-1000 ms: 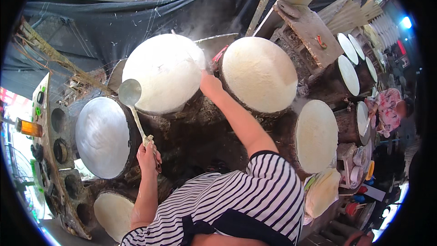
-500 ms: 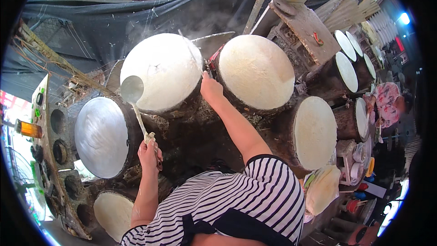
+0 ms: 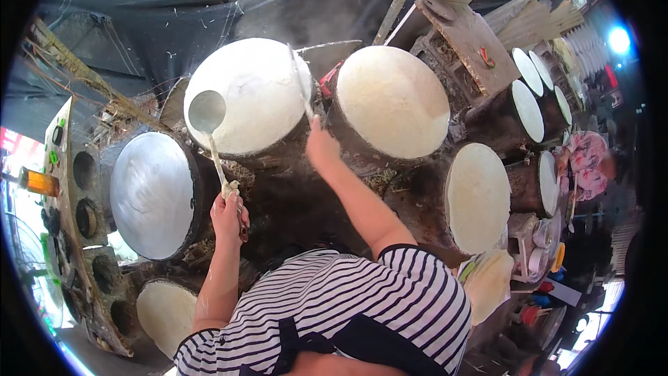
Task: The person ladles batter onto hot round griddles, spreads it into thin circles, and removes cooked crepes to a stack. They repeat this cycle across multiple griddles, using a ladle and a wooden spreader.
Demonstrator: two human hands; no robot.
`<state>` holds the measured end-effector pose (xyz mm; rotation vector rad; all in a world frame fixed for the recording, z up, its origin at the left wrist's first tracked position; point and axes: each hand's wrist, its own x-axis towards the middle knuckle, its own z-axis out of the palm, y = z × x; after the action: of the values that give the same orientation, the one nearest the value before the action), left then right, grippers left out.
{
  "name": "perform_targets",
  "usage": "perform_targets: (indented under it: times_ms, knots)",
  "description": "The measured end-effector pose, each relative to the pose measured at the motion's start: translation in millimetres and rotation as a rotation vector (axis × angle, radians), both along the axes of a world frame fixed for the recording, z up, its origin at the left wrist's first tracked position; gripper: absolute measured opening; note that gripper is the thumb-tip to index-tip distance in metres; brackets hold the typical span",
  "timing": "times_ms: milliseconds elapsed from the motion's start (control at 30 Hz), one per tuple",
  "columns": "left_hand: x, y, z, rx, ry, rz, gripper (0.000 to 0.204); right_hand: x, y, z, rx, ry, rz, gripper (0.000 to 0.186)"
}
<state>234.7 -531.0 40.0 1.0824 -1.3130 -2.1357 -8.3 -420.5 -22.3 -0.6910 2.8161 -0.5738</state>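
My left hand [image 3: 228, 217] is closed round the cloth-wrapped handle of a long ladle. The ladle's round metal bowl [image 3: 207, 111] lies over the left edge of a large round griddle [image 3: 250, 101], whose top is coated in wet white batter. A long thin spatula [image 3: 300, 78] is in the grip of my right hand [image 3: 323, 147], its blade angled along that griddle's right side. To the right, a second griddle [image 3: 393, 101] carries a cream-coloured sheet. A bare silvery griddle [image 3: 153, 196] stands left of my left hand.
More coated griddles stand at right [image 3: 477, 198] and lower left [image 3: 167, 315]. A pile of thin flat sheets [image 3: 487, 284] is beside my right side. A wooden board [image 3: 467, 45] leans at upper right. Another person in a pink patterned top [image 3: 589, 163] is at far right. Dark sheeting hangs behind.
The ladle bowl has moved a little farther in over the white-coated griddle. My right hand has drawn slightly back toward me with the spatula. The whole view has shifted a little.
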Motion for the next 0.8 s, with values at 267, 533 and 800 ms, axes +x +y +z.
perform_targets:
  times_ms: [267, 533, 800]
  knots:
    - [-6, 3, 8, 0.008, -0.002, 0.013, 0.014, -8, -13, 18, -0.081, 0.137, 0.126, 0.043]
    - [-7, 9, 8, 0.026, -0.008, 0.085, 0.016, 3, -3, 7, 0.062, 0.222, 0.321, 0.047]
    - [-7, 14, 8, -0.009, 0.001, 0.062, 0.017, -22, -26, 1, 0.034, 0.261, 0.446, 0.050]
